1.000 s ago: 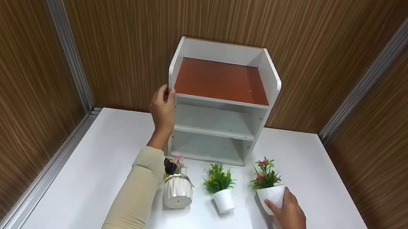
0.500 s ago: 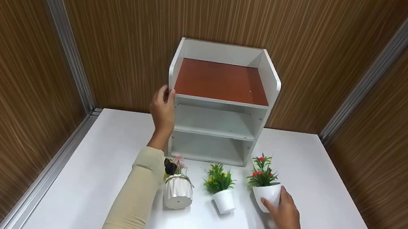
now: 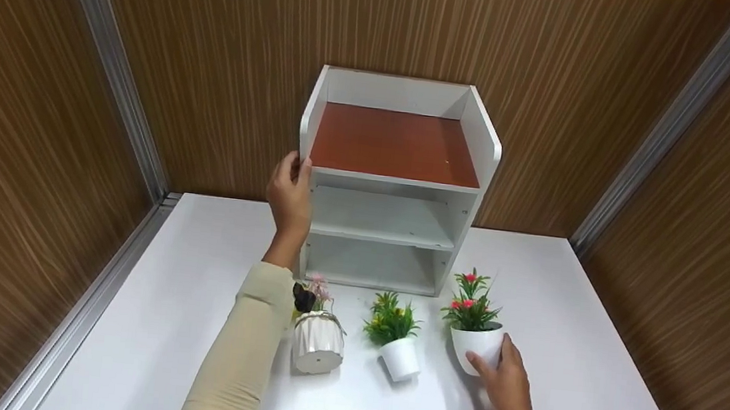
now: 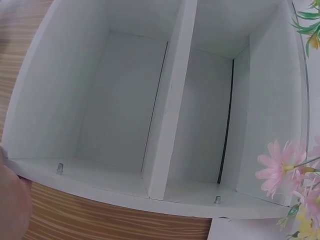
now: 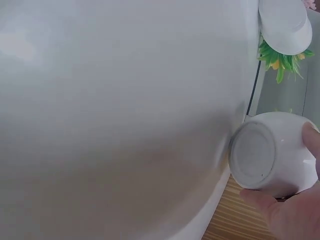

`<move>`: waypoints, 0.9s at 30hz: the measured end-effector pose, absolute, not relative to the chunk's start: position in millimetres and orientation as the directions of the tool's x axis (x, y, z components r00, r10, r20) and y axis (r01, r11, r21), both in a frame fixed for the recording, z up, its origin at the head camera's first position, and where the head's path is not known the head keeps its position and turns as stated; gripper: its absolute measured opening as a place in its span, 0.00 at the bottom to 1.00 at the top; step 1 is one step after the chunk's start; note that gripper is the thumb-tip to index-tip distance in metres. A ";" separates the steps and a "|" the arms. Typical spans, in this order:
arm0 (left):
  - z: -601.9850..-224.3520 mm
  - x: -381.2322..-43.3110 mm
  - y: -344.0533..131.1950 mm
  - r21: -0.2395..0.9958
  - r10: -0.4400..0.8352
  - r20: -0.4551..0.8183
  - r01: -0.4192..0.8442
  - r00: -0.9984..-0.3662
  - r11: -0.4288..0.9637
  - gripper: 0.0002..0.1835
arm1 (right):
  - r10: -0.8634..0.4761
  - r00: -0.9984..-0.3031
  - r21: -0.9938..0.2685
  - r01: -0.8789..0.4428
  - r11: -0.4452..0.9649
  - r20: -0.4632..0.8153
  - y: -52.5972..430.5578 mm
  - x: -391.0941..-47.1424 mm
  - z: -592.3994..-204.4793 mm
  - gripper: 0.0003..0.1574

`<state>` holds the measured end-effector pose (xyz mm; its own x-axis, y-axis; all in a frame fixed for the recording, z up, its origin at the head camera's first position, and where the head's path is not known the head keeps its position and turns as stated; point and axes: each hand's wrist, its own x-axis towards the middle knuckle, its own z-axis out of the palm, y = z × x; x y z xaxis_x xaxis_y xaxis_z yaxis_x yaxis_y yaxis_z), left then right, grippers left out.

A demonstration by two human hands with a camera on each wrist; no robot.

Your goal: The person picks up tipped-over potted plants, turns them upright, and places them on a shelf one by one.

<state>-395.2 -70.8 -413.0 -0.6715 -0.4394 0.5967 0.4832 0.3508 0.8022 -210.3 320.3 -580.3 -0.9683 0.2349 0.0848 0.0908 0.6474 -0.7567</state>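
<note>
My right hand (image 3: 508, 383) grips a white pot of artificial red flowers (image 3: 475, 349), thumb in front and fingers around its right side. The pot stands nearly upright in the head view, and its round base (image 5: 253, 154) faces the right wrist camera. My left hand (image 3: 290, 194) holds the left side panel of a small white shelf (image 3: 380, 239) just below its red-brown top, the thumb along the front edge. Part of that hand (image 4: 14, 202) shows at the shelf's corner in the left wrist view.
Two more potted plants lie before the shelf: a plain white pot with yellow flowers (image 3: 401, 360) and a ribbed pot with pink flowers (image 3: 319, 344), partly behind the left sleeve (image 3: 236, 360). Wood-grain walls (image 3: 230, 71) enclose the white table (image 3: 199, 263) at the back and sides.
My right hand has moved the red-flower pot slightly left and away from me, turning it from tilted to more upright. My left hand stays on the shelf.
</note>
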 end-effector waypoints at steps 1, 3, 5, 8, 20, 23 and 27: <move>-412.6 -395.0 -70.8 0.803 -0.441 0.595 0.481 -0.672 0.351 0.20 | 0.236 -0.968 -0.757 0.096 0.646 0.079 320.1 -209.4 -580.1 0.60; -412.3 -395.0 -71.0 0.804 -0.440 0.595 0.479 -0.673 0.353 0.20 | 0.241 -0.968 -0.752 0.112 0.650 0.065 320.0 -207.1 -579.9 0.60; -412.2 -395.2 -71.1 0.804 -0.436 0.594 0.480 -0.677 0.350 0.20 | 0.251 -0.966 -0.740 0.126 0.661 0.060 320.6 -204.7 -580.0 0.60; -412.3 -395.6 -71.3 0.806 -0.433 0.592 0.480 -0.680 0.347 0.20 | 0.267 -0.961 -0.733 0.133 0.667 0.068 321.4 -201.3 -579.9 0.60; -412.5 -394.3 -71.5 0.805 -0.434 0.592 0.481 -0.679 0.347 0.20 | 0.311 -0.948 -0.801 0.137 0.583 0.064 325.3 -195.5 -578.9 0.57; -412.8 -394.6 -71.7 0.805 -0.433 0.592 0.482 -0.679 0.346 0.20 | 0.328 -0.944 -0.833 0.145 0.533 0.045 326.6 -196.7 -580.5 0.57; -413.0 -394.8 -72.1 0.804 -0.433 0.594 0.483 -0.678 0.348 0.20 | 0.346 -0.937 -0.852 0.142 0.504 0.049 327.2 -197.5 -582.7 0.55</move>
